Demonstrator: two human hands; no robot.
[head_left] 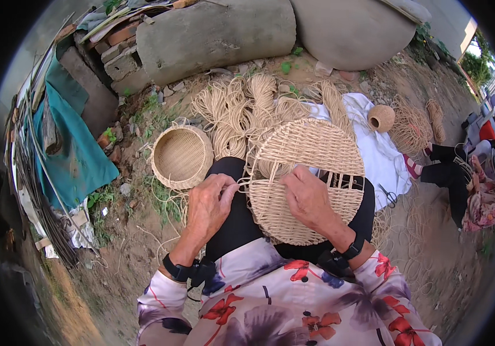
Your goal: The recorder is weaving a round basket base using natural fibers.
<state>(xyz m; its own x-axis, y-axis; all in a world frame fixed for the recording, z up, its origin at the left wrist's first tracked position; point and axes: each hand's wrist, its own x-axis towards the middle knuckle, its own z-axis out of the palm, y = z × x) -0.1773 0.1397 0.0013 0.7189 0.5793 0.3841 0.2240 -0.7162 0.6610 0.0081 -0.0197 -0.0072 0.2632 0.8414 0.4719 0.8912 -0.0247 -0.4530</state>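
A round, flat woven panel point(311, 144) of tan cord rests on my lap. An unwoven gap crosses its middle, with bare uprights showing at the right part of the gap. Beside the panel's left rim, my left hand point(208, 205) is closed, its thumb and forefinger pinching a strand of cord point(244, 185). My right hand point(312, 200) lies on the lower half, fingers curled in at the gap's lower edge. What its fingertips grip is hidden. Past my left knee stands a round woven basket point(183, 157), its hollow inside facing up.
Bundles of tan cord point(224, 112) lie ahead. On a white cloth point(368, 132) are a small round woven pot point(381, 118) and scissors point(388, 197). Another person point(484, 199) sits at far right. Concrete slabs point(218, 40) stand behind; teal cloth point(68, 132) hangs over sticks at left.
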